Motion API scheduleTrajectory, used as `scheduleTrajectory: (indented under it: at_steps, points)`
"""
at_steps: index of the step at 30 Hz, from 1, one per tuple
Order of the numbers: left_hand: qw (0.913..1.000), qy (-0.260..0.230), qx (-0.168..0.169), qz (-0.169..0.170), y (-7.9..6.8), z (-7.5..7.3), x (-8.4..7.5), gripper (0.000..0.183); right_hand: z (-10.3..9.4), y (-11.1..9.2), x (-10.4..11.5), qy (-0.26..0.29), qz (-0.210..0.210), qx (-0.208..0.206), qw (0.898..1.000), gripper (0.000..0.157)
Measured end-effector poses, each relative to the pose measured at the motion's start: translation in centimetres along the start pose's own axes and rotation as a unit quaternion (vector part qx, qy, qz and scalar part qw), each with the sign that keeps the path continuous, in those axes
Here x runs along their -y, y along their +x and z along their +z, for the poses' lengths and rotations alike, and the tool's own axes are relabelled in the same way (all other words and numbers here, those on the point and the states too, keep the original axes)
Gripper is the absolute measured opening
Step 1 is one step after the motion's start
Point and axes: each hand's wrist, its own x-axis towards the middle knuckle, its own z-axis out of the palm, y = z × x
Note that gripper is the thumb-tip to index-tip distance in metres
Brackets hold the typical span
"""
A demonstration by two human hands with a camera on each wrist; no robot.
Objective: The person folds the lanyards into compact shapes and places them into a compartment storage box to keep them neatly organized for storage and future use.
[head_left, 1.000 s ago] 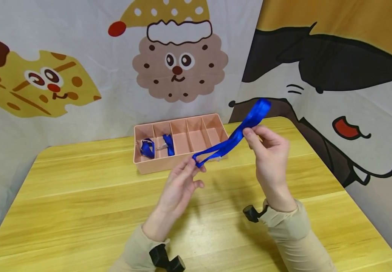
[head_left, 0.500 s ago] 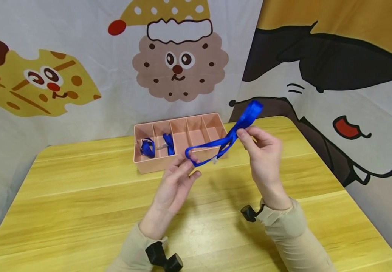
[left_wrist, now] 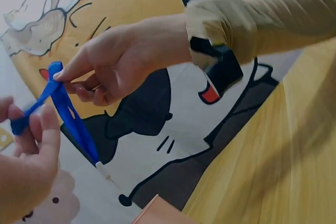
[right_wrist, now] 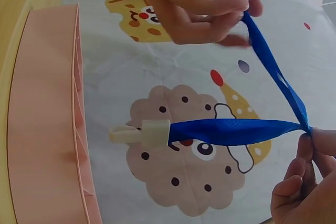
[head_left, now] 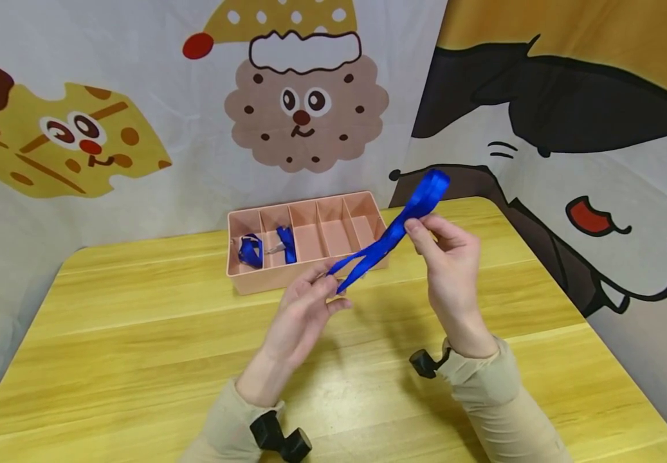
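Note:
A blue lanyard [head_left: 391, 238] is stretched between the two hands above the table, in front of the pink box. My right hand [head_left: 451, 276] pinches the folded strap between thumb and fingertips near its middle, and a wide loop sticks up beyond them. Lower and to the left, my left hand [head_left: 301, 315] pinches the other end of the strap, its two strands running slightly apart toward the fingers. The right wrist view shows a white plastic clip [right_wrist: 156, 132] on a strand hanging from the right hand. Left fingertips [right_wrist: 239, 1] hold the strap there too.
The pink divided box [head_left: 264, 278] stands at the back of the wooden table [head_left: 136, 360]. Bunched blue lanyards lie in its two leftmost compartments, one [head_left: 250, 251] in each. A cartoon-printed cloth [head_left: 182, 116] hangs behind and at the right.
The right hand has shifted slightly left and down with the lanyard. The loop at the left fingers spread open half a second ago; its strands are now drawn together, the end within the left hand.

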Motion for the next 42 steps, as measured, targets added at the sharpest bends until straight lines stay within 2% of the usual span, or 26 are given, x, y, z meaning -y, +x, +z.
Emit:
scheduleTrajectory:
  at_steps: [4, 8, 11, 13, 15, 20, 24, 28, 30, 36, 40, 42]
  points:
    - [0.9940, 0.086, -0.066, 0.004, 0.1, 0.4, 0.3, 0.020, 0.2, 0.0, 0.2, -0.002, -0.001, 0.004, 1.000, 0.030]
    - [0.9779, 0.167, -0.126, -0.002, 0.2, 0.8, 0.5, 0.014, 0.2, -0.2, 0.4, -0.002, -0.005, 0.010, 1.000, 0.029]
    - [0.9689, 0.200, -0.146, -0.008, 0.2, 0.9, 0.6, 0.019, 0.2, -0.3, 0.4, 0.001, -0.009, 0.012, 1.000, 0.029]
    - [0.9696, 0.196, -0.145, -0.013, 0.1, 0.8, 0.6, 0.017, 0.1, -0.3, 0.5, 0.004, -0.012, 0.011, 1.000, 0.029]
    - [0.9745, 0.179, -0.134, -0.021, 0.1, 0.7, 0.6, 0.015, 0.1, -0.3, 0.5, 0.005, -0.014, 0.011, 1.000, 0.028]
    - [0.9889, 0.113, -0.086, -0.046, 0.1, 0.2, 0.4, 0.035, 0.0, -0.2, 0.7, 0.006, -0.020, 0.010, 1.000, 0.027]
    - [0.9924, 0.090, -0.051, -0.066, 0.2, -0.1, 0.2, 0.034, 0.0, -0.2, 0.9, 0.008, -0.022, 0.011, 1.000, 0.026]
    - [0.9905, 0.104, -0.045, -0.077, 0.2, -0.2, 0.3, 0.023, 0.0, -0.2, 1.1, 0.010, -0.023, 0.010, 1.000, 0.025]
    - [0.9883, 0.122, -0.045, -0.079, 0.2, -0.1, 0.4, 0.023, -0.1, -0.2, 1.1, 0.012, -0.022, 0.009, 1.000, 0.025]
    - [0.9819, 0.157, -0.063, -0.085, 0.3, -0.1, 0.7, 0.014, -0.1, -0.3, 1.3, 0.013, -0.026, 0.012, 0.999, 0.024]
    - [0.9782, 0.171, -0.076, -0.089, 0.4, -0.2, 0.8, 0.017, -0.2, -0.2, 1.4, 0.018, -0.028, 0.015, 0.999, 0.024]
    - [0.9714, 0.204, -0.083, -0.088, 0.5, -0.2, 0.8, 0.022, -0.2, -0.2, 1.4, 0.013, -0.029, 0.020, 0.999, 0.022]
